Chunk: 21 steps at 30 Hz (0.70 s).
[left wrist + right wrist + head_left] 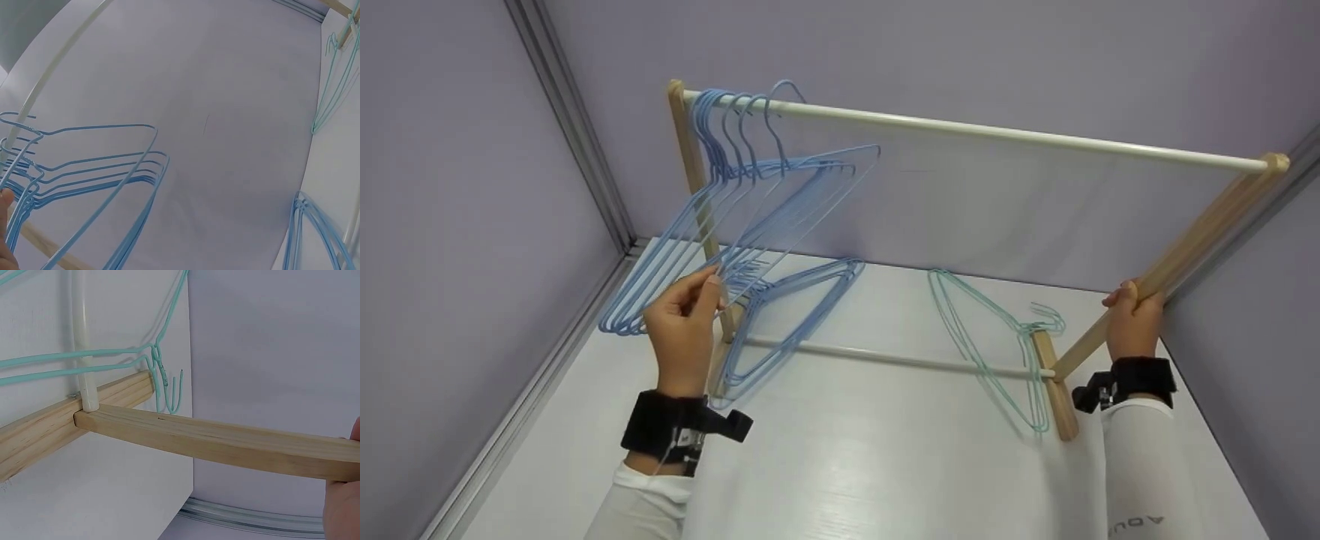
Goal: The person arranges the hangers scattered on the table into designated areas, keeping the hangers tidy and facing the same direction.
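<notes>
**Blue hangers [784,214] on the rail, the front one pinched by its near corner**

They hang at the left end of the white upper rail [975,129], beside the left upright [682,135], most of their hooks packed close together. The front hanger [101,205] is the rightmost, its hook a little apart from the rest. That hook arches over the rail; whether it bears on the rail or stands slightly off it, I cannot tell.

The relation that matters, I judge, is hook to rail. From my left hand [684,322] the hook lies up, away from me and somewhat to the right. The hanger's long axis runs across the rail: one corner comes down toward me at my fingers, the other reaches away, up and to the right. My left hand is far the nearer; the right is well apart, at the rack's other end.

My left forearm comes up from below, thumb and forefinger pinching the wire near the hanger's lower, near end. My right hand [1136,319] grips the right upright [1204,240], thumb and fingers on either side of the wood, which to me looks like steadying the rack.

Lower down, more blue hangers [819,316] lean at the left end of the lower bar [900,358], and green hangers [1026,328] at the right.
</notes>
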Available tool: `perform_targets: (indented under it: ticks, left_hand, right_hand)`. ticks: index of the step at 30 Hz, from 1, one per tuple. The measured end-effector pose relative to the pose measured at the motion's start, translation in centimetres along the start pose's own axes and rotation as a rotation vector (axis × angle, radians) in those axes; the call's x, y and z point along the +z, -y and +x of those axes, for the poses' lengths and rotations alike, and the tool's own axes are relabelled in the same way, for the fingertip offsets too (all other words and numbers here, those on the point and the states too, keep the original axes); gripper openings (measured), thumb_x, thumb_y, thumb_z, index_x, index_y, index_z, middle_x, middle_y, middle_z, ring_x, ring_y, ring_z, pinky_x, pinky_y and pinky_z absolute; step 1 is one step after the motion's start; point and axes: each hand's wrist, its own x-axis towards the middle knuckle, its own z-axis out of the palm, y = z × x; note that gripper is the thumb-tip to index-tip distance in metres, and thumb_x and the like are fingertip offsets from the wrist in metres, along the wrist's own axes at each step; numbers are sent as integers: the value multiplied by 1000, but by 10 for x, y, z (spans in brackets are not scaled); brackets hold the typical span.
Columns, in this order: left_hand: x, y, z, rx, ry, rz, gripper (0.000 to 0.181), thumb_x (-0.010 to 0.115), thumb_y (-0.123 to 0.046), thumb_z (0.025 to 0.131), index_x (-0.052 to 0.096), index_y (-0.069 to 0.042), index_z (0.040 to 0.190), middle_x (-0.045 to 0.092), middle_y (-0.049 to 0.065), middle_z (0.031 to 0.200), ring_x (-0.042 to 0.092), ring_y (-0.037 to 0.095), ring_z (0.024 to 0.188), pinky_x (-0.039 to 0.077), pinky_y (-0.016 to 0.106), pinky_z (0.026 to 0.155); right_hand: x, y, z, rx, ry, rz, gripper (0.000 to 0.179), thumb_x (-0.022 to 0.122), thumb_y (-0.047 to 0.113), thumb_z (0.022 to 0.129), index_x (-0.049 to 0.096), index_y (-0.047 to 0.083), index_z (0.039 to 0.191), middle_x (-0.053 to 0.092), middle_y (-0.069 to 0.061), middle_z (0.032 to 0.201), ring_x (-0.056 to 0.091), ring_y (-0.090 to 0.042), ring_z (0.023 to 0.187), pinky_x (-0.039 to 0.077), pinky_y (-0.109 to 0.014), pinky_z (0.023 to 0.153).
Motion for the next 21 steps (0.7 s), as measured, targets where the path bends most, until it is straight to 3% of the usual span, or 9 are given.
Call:
perform_targets:
  ticks: [5,9,14,21]
  left_hand:
    - [-3,4,0,-14,9,19,19,64,-2,96,75,6,110,63,12,72,56,17,63,41,21,55]
    - [-6,6,1,-29,-6,36,19,64,-3,96,75,6,109,63,2,70,57,20,65,44,21,59]
    - [-9,6,2,-37,-6,57,19,64,-4,97,75,6,110,65,6,72,59,14,67,48,22,63]
    - [-14,9,3,-55,-5,89,20,63,-6,98,74,5,111,65,1,72,61,15,68,42,20,59]
  right_hand:
    - [-1,-16,10,26,-4,-38,12,34,24,110,43,16,108,51,7,83,48,-6,86,35,-19,87]
    - [-1,-25,16,27,-6,-51,12,35,26,110,44,18,108,51,7,83,47,-6,86,34,-21,87]
    - [1,-24,17,8,-15,-60,16,36,25,110,46,15,105,52,7,82,46,-6,86,34,-21,86]
    - [0,-18,12,8,-22,-80,14,36,24,110,46,16,104,52,10,78,46,-6,84,34,-23,86]
